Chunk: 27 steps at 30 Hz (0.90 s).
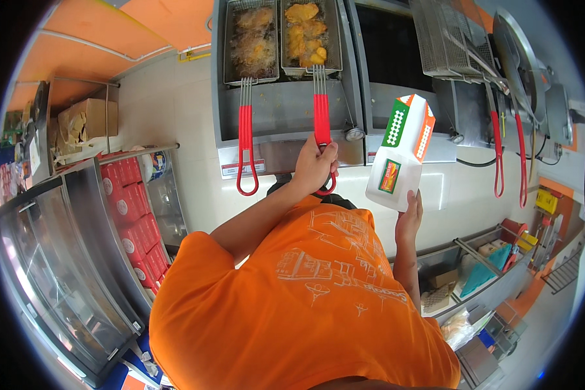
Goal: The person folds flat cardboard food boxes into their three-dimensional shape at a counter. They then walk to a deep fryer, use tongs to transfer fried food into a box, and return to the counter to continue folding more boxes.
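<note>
The left hand (314,166) is wrapped around the red handle (322,120) of the right-hand fryer basket (311,36), which sits in the fryer (279,97), full of golden pieces. It looks stiff, hot and fairly heavy, best held by that handle. Its long axis runs from the person towards the fryer's back edge. The right hand (409,218) holds up a light white paper carton (400,153), mouth pointing away.

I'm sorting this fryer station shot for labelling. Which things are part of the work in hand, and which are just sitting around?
In hand:
left hand gripping the red basket handle
fry basket of golden fried pieces
right hand holding a white paper carton

Sitting around:
second fry basket
empty wire baskets
stacked red boxes
cardboard box
</note>
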{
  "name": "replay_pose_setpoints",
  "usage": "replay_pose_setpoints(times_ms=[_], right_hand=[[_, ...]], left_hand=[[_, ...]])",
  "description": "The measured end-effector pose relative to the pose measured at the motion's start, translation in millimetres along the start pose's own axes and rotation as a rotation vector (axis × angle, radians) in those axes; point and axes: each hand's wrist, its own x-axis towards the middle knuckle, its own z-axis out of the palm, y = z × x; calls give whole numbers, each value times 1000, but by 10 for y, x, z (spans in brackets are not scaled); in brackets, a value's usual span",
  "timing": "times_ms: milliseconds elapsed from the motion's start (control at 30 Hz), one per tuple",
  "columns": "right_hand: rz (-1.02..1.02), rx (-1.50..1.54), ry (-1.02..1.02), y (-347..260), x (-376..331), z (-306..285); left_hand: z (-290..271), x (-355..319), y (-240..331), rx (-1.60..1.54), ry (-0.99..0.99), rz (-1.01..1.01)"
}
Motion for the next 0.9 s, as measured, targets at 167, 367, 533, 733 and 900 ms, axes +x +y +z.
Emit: replay_pose_setpoints(times_ms=[167,367,533,733,900], right_hand=[[-32,4,-65,26,17,-59],[-9,33,-45,2,-15,-30],[-2,27,-24,-52,-62,25],[-14,24,-44,-79,-63,41],[-27,35,-81,-54,-32,35]], left_hand=[[-15,95,-57,46,47,-4],[-62,194,-126,62,43,17],[-59,224,-126,-16,33,-3],[-16,43,54,20,14,-18],[47,-140,187,49,14,-21]])
